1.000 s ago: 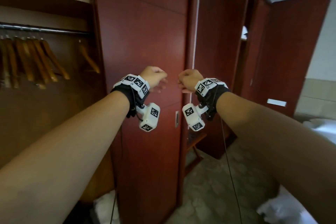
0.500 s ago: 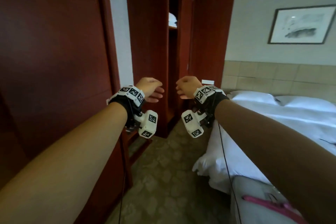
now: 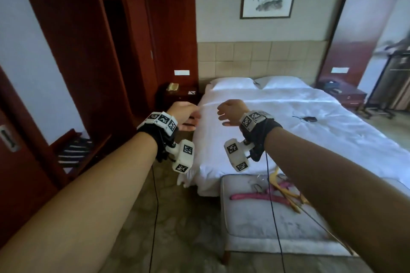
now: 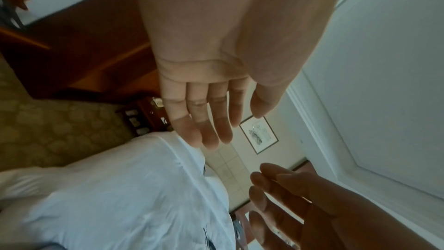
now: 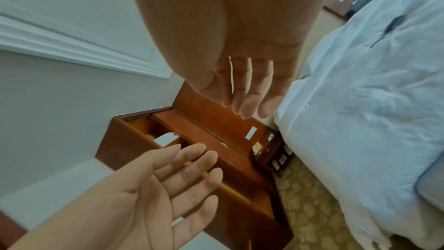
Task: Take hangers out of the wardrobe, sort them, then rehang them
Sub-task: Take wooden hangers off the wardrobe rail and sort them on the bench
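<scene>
Both hands are raised in front of me with nothing in them. My left hand (image 3: 185,115) has relaxed, nearly straight fingers (image 4: 209,126). My right hand (image 3: 230,112) faces it, fingers (image 5: 250,90) also loose. On the grey bench (image 3: 261,221) at the foot of the bed lie a pink hanger (image 3: 257,197) and several wooden hangers (image 3: 288,195), partly hidden by my right forearm. The red-brown wardrobe (image 3: 84,46) stands at the left, with no hangers in view there.
A white bed (image 3: 299,122) fills the middle and right. A nightstand with a phone (image 3: 173,87) sits beside it. A luggage rack (image 3: 75,150) stands low at the left. Patterned carpet (image 3: 177,228) runs between wardrobe and bench.
My view has swung right, from the wardrobe rail with its wooden hangers to the bed and bench. Both hands have loosened from curled fists to relaxed fingers.
</scene>
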{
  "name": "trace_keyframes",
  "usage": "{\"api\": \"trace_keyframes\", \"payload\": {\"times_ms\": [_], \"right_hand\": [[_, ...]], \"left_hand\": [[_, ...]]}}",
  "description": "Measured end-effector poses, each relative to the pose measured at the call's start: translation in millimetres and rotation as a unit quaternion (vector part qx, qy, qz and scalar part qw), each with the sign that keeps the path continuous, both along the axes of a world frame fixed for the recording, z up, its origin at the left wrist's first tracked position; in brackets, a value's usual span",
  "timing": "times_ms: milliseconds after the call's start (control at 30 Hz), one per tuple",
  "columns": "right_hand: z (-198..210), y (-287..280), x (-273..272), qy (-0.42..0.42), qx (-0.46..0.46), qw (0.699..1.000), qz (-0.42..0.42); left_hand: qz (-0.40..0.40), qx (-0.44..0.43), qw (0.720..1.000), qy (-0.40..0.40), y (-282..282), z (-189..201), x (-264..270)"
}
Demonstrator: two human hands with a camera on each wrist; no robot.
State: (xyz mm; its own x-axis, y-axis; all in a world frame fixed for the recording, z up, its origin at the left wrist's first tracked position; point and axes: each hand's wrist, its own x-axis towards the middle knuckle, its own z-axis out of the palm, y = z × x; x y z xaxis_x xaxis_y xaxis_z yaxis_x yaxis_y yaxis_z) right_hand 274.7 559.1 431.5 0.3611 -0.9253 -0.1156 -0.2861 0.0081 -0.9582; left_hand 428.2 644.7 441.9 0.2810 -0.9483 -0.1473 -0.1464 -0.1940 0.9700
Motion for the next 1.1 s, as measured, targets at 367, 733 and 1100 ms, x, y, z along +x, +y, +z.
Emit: {"api": "trace_keyframes", "payload": {"times_ms": [367, 733, 1100], "right_hand": [[-95.2, -142.5, -81.2, 0.060, 0.042, 0.987, -0.140], [-200.1, -194.3, -192.3, 0.067, 0.154, 0.949, -0.265], [-308.5, -261.3, -315.0, 0.039, 0.244, 0.906, -0.345]], "left_hand": [[-0.125, 0.137, 0.979, 0.084, -194.3, -108.9, -45.4], [-0.181, 0.239, 0.944, 0.136, -293.1, -209.5, -128.0], [-0.120, 0.302, 0.936, 0.135, -379.8, -297.0, -233.5]]}}
